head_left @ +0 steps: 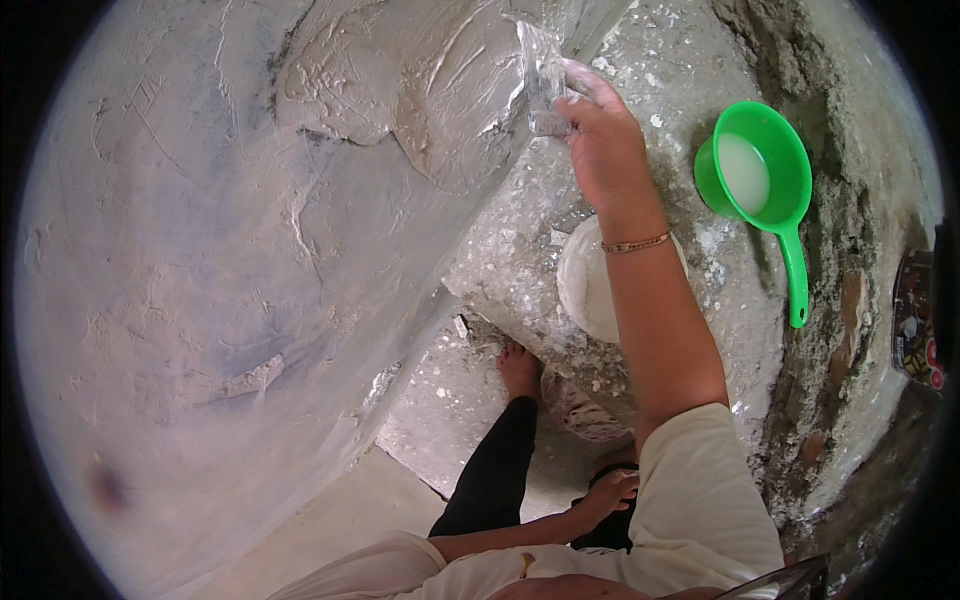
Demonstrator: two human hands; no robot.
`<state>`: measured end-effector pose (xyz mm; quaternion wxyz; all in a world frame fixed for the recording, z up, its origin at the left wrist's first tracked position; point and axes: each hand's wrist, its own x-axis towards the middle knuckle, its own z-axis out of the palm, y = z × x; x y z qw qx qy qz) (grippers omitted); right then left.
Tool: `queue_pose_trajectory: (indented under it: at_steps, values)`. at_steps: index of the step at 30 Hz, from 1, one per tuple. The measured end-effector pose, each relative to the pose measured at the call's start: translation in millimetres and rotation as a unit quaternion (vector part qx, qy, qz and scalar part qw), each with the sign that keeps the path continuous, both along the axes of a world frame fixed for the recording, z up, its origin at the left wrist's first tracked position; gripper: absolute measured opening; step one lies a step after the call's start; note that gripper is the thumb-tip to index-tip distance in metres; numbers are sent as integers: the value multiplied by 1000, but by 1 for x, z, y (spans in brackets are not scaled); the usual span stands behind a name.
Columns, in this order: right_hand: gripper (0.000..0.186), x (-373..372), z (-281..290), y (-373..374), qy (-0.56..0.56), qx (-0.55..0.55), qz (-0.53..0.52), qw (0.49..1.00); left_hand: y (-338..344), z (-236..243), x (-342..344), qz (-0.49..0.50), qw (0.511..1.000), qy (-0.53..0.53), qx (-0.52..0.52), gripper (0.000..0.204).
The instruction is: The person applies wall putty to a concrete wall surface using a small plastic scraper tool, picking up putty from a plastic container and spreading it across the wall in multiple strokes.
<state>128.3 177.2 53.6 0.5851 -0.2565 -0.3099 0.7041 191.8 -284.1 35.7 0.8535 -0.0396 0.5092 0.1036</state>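
Observation:
My right hand [605, 135] reaches up along the wall, its fingers closed round a flat, plaster-smeared scraper [546, 85]. The scraper's blade lies at the edge of the plastered wall [330, 230], where a thick, wet-looking patch of plaster [400, 95] spreads. Down by my knee, my left hand [606, 497] has its fingers curled; what they hold, if anything, cannot be made out. Beneath my right forearm sits a round white bowl or mound of plaster [585, 285], partly covered by the arm.
A green long-handled dipper [795, 260] with milky liquid stands on the rough, spattered ledge [690, 120] to the right. At the far right edge is a dark printed container [913, 320]. My bare foot [519, 370] is on a lower step beside the wall.

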Motion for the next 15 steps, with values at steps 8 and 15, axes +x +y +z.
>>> queue_pose_trajectory:
  at_steps: [8, 15]
  values:
    - [51, 18, -45, -3, -273, -16, -39, 961, 38, 28, -2, -23, 996, 35, -81, 45]
    - [44, 23, 26, -9, 253, -126, 55, 958, 26, 21, -5, -12, 998, 19, -54, 44]
